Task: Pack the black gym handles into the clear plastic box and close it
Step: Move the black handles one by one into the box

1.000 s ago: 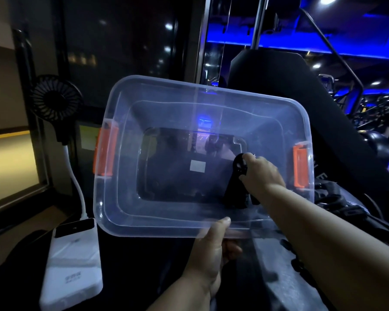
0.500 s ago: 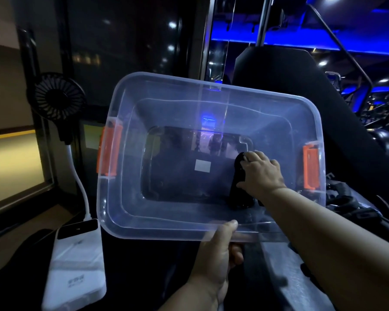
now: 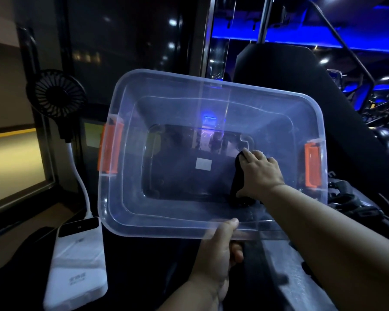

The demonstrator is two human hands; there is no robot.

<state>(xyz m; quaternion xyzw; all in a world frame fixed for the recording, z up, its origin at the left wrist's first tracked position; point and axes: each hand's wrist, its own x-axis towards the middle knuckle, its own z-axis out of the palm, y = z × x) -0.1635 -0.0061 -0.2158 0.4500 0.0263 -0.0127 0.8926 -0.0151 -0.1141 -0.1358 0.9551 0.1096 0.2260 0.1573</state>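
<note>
Two hands are being used here, and the clear box (image 3: 166, 230) is held up tipped, with its open top faced toward the camera. Its near rim is pinched by the left hand (image 3: 213, 261): the thumb is laid on the rim and the other fingers are curled underneath. No lid is fitted, and an orange latch is seen on the left end (image 3: 109, 151) and another on the right end (image 3: 312, 167).

One black handle (image 3: 235, 182) is already inside, parked against the bottom at the right side, next to a small white sticker (image 3: 203, 164) that's stuck on the bottom. It's gripped by the right hand (image 3: 259, 173), which is reached in over the near rim, with fingers draped over its far end and the thumb hooked by its near end.

More black straps (image 3: 350, 203) are piled just right of the box, outside it. Off to the left, a small black fan (image 3: 56, 93) is propped up on a white cable (image 3: 81, 182), which is plugged into a white power bank (image 3: 76, 263) lying near the camera.
</note>
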